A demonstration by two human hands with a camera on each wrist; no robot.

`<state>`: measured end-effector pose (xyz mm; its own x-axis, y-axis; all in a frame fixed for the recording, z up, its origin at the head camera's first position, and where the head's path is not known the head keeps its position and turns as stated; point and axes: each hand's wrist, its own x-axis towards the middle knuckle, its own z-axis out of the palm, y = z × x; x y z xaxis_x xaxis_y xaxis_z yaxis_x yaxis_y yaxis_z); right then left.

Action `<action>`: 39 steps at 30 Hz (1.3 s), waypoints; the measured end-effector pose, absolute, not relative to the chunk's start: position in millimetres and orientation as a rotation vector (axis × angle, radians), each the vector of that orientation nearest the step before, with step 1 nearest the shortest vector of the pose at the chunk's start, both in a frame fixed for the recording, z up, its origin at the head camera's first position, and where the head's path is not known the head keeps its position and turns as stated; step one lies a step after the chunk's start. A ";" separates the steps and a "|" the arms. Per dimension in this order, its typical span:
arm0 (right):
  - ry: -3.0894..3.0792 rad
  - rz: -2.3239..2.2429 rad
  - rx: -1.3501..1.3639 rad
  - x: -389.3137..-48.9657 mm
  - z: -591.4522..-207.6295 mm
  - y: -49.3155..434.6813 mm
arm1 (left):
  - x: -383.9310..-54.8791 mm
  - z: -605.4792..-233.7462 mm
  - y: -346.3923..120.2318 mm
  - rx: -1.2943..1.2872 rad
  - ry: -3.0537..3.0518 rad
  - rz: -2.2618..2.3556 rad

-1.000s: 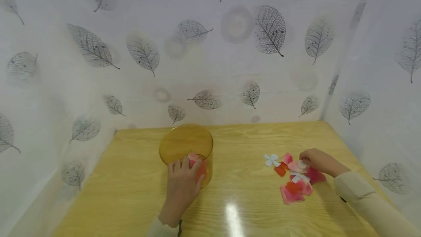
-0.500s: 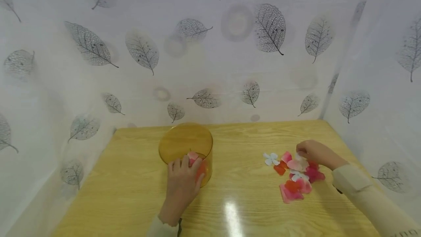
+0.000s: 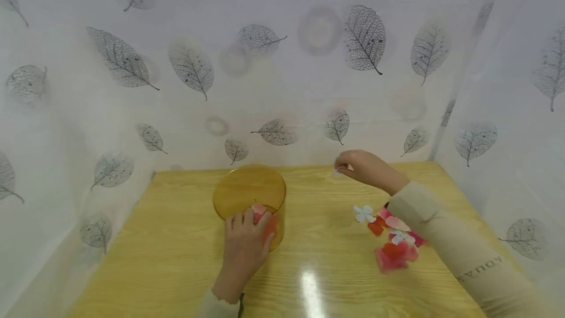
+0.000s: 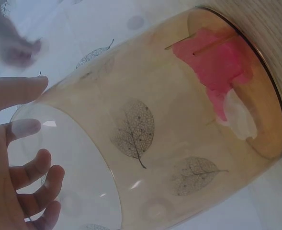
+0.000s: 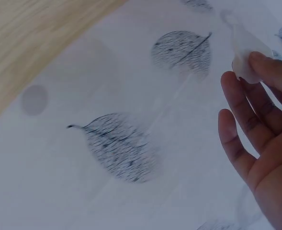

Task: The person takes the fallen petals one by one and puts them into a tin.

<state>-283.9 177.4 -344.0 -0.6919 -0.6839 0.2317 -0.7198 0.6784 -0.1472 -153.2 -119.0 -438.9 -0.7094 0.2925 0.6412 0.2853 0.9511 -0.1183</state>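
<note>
A transparent amber vase [image 3: 251, 185] stands on the table, left of centre. At its near side my left hand [image 3: 244, 244] holds it by the rim, fingers curled at the mouth. Through the glass in the left wrist view, pink petals [image 4: 212, 60] and a white petal [image 4: 240, 112] lie at the bottom. My right hand [image 3: 371, 168] is raised above the table's back part, to the right of the vase. Its thumb and fingers pinch a pale white petal [image 5: 248, 50].
On the right side of the table [image 3: 185, 259] lies a loose heap of pink and red petals [image 3: 395, 254], partly behind the right sleeve. A white blossom [image 3: 364, 214] lies at its left edge. Leaf-printed curtains [image 3: 300, 82] enclose the back and sides.
My right hand has lifted a pale petal off the heap and moved left and back, towards the vase. The left hand and the vase have stayed in place.
</note>
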 end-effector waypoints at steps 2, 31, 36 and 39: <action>-2.681 0.342 1.200 -283.4 -333.3 151.4 | -153.3 -439.3 -118.5 -0.408 -2.401 0.007; -2.534 0.270 1.485 -281.7 -333.3 99.3 | -154.3 -442.5 -115.1 -0.437 -2.386 -0.031; -2.596 0.247 1.442 -277.8 -351.1 134.4 | -154.1 -443.8 -116.7 -0.431 -2.380 -0.008; -2.659 0.219 1.415 -277.1 -372.3 157.7 | -154.2 -444.7 -118.0 -0.425 -2.371 0.000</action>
